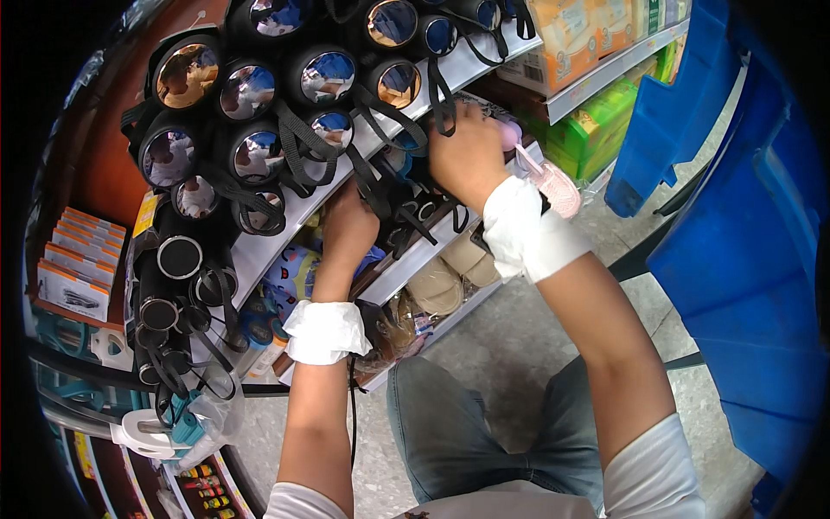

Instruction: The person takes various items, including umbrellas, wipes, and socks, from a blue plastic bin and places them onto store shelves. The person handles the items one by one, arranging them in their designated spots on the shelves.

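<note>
My left hand reaches in under the front edge of the upper shelf, its fingertips hidden by the shelf and hanging straps. My right hand is bent down over the lower shelf beside dark strapped items; what its fingers touch is hidden. Just right of it lie a pink rounded object and a pink textured piece hanging over the shelf edge. Above both hands, black cylinders with mirror-like ends, which look like folding umbrellas, crowd the upper shelf, wrist straps dangling. White wraps circle both wrists.
Beige slippers fill the bottom shelf. To the right stand a large blue plastic container and shelves with orange packs and green packs. Carded packages and a white-and-teal item are at left.
</note>
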A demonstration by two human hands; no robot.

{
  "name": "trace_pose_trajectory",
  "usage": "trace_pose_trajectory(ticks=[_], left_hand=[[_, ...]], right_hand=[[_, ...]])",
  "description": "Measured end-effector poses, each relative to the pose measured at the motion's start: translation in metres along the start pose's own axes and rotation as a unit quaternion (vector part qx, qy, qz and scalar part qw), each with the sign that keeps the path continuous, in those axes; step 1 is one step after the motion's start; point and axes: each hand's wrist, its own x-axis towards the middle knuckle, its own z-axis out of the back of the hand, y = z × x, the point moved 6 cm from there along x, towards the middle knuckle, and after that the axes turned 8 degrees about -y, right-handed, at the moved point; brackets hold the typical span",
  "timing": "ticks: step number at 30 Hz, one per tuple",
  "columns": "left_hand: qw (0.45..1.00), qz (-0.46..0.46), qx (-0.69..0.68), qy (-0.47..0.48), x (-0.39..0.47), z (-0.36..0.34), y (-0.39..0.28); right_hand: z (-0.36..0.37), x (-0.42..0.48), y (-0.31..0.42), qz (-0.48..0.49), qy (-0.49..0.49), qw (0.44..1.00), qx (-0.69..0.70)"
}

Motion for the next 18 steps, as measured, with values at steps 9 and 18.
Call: trace_pose_trajectory(ticks=[9,18], left_hand=[[0.979,0.050,-0.189,0.060,-0.008,-0.019,0.027],[0.912,0.262,-0.305,0.077,-0.013,0.001,0.007]], right_hand=[[-0.011,-0.023,0.078,-0.031,0.160,0.977,0.135],[-0.030,-0.035,0.079,0.004,0.136,0.987,0.081]])
